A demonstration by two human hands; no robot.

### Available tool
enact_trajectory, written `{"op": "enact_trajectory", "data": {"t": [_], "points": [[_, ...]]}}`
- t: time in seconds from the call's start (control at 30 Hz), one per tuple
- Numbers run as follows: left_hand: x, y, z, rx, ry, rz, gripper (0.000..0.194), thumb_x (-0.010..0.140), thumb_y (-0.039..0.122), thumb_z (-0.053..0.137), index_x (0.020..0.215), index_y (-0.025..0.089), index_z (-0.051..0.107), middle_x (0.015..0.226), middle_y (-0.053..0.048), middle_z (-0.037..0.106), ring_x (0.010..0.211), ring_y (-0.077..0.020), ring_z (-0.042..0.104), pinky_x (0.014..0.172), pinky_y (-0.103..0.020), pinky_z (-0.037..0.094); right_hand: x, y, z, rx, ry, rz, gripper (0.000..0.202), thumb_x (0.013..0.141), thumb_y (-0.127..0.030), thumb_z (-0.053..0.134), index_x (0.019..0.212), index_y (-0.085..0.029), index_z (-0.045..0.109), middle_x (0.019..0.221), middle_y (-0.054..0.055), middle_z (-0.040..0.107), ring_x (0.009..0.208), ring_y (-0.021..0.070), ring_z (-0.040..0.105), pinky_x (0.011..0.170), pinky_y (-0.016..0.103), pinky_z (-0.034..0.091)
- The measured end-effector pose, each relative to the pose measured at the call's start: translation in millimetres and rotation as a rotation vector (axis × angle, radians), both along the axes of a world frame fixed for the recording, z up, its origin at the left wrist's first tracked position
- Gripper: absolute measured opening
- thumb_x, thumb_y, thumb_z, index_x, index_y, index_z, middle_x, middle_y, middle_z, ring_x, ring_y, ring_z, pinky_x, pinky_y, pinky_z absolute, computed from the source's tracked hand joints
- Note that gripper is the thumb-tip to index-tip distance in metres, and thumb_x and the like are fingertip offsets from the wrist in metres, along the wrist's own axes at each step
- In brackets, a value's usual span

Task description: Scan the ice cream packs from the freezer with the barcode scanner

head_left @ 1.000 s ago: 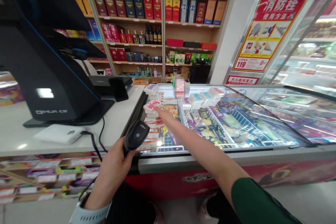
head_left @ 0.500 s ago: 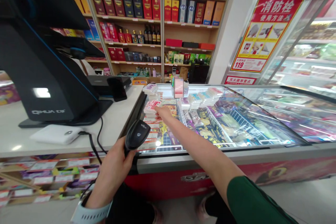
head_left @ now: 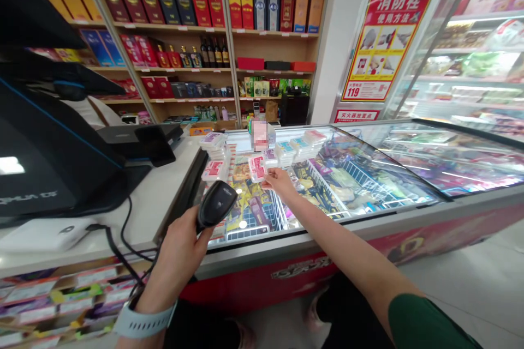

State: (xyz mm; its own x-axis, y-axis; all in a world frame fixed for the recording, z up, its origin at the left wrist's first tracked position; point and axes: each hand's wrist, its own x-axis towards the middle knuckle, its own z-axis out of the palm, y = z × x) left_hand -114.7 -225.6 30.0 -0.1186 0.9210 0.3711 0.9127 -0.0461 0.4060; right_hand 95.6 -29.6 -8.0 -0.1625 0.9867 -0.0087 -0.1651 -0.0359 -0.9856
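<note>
My left hand [head_left: 180, 248] is wrapped round the handle of a black barcode scanner [head_left: 218, 203], whose head points forward over the near left corner of the freezer. With fingertips and thumb, my right hand [head_left: 280, 184] pinches the right edge of a small clear plastic pack [head_left: 257, 168] with a red and white label, held above the freezer's glass top. Left of it stands a stack of similar packs [head_left: 213, 169], and behind that a stack with purple labels [head_left: 213, 139]. What the pack contains is too small to make out.
The glass-topped freezer [head_left: 327, 234] holds wire baskets of wrapped goods. More stacked packs [head_left: 301, 147] stand on its far side. On the left counter [head_left: 164, 196] are a black till [head_left: 49, 147], a phone [head_left: 154, 144] and a white device [head_left: 47, 241] with a cable.
My right hand has lifted a red-labelled pack off the left stack and carried it to the right. The scanner stays in my left hand. The view has turned slightly right.
</note>
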Motion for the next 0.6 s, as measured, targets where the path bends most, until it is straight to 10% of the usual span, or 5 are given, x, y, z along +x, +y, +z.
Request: {"op": "enact_trajectory", "data": {"t": [0.2, 0.6], "points": [[34.4, 26.8, 5.1, 0.021, 0.067, -0.150, 0.027, 0.085, 0.032, 0.051, 0.107, 0.017, 0.056, 0.103, -0.011, 0.068, 0.097, -0.0285, 0.062, 0.087, -0.040, 0.045, 43.5, -4.2, -12.4, 0.085, -0.009, -0.081, 0.014, 0.073, -0.016, 0.069, 0.083, -0.018, 0.060, 0.069, -0.004, 0.063, 0.058, 0.0126, 0.065, 0.060, 0.028, 0.060], [58.8, 44.8, 4.8, 0.022, 0.127, -0.200, 0.021, 0.085, 0.033, 0.051, 0.098, 0.017, 0.056, 0.095, -0.011, 0.067, 0.095, -0.0298, 0.061, 0.086, -0.040, 0.043, 44.8, -0.2, -30.5, 0.141, 0.033, -0.070, 0.013, 0.075, -0.020, 0.067, 0.086, -0.019, 0.061, 0.073, -0.004, 0.063, 0.060, 0.0117, 0.066, 0.059, 0.027, 0.060]]}}
